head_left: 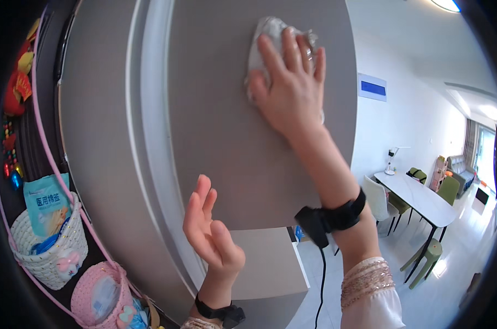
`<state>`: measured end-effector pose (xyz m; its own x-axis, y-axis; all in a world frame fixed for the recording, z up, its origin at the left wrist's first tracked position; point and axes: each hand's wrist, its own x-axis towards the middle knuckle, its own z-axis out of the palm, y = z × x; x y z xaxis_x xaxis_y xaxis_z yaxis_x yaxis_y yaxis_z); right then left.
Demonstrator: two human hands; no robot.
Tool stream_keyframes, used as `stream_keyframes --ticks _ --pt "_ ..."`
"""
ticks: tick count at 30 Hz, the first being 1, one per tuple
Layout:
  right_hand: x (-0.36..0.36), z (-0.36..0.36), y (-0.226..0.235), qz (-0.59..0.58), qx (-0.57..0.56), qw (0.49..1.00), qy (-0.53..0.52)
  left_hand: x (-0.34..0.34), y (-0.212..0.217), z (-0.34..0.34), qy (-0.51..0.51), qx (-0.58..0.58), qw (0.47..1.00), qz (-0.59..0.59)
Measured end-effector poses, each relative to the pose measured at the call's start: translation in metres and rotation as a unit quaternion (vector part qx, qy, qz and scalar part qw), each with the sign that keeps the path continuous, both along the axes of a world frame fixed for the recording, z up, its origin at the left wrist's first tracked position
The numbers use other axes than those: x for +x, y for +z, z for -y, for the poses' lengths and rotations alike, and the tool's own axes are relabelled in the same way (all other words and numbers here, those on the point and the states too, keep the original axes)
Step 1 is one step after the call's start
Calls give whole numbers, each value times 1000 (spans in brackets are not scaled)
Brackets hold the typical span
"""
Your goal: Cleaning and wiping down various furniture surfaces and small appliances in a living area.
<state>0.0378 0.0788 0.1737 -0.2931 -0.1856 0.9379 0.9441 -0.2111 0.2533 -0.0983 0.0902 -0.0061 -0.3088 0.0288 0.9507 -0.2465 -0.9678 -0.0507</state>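
Observation:
My right hand (295, 82) lies with spread fingers on a white cloth (267, 52), pressing it flat against the upper part of a grey cabinet panel (221, 137). Part of the cloth is hidden beneath the palm and fingers. Lower down and to the left, my left hand (213, 230) is raised in front of the panel, fingers loosely curved and apart, holding nothing. Both wrists carry black straps, and a black cable (322, 285) hangs from the right one.
At left, woven baskets, one white (24, 236) and one pink (84, 285), hold small packets. Below the panel is a light ledge (265, 263). Beyond the panel's right edge stand a white-topped table (418, 192), chairs and a green stool (432, 249).

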Motion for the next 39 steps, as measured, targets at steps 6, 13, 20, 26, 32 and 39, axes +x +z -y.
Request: stream_keyframes --ticks 6,13,20,26,32,39 --pt "49 18 -9 -59 57 996 -39 34 14 4 58 24 996 -64" --pt "62 37 -79 -172 38 981 -76 19 1 0 166 -24 984 -67" --pt "26 16 -106 -196 34 976 -84 -9 -29 -10 186 -71 979 -43" --pt "-53 -22 -127 -147 -25 989 11 -30 -32 -9 134 -89 986 -36" --pt "-109 -46 -170 -77 -136 986 57 -42 -35 -8 118 -107 987 -14" --pt "-98 -47 -203 -19 -136 988 69 -39 -39 -20 155 -100 982 -29"
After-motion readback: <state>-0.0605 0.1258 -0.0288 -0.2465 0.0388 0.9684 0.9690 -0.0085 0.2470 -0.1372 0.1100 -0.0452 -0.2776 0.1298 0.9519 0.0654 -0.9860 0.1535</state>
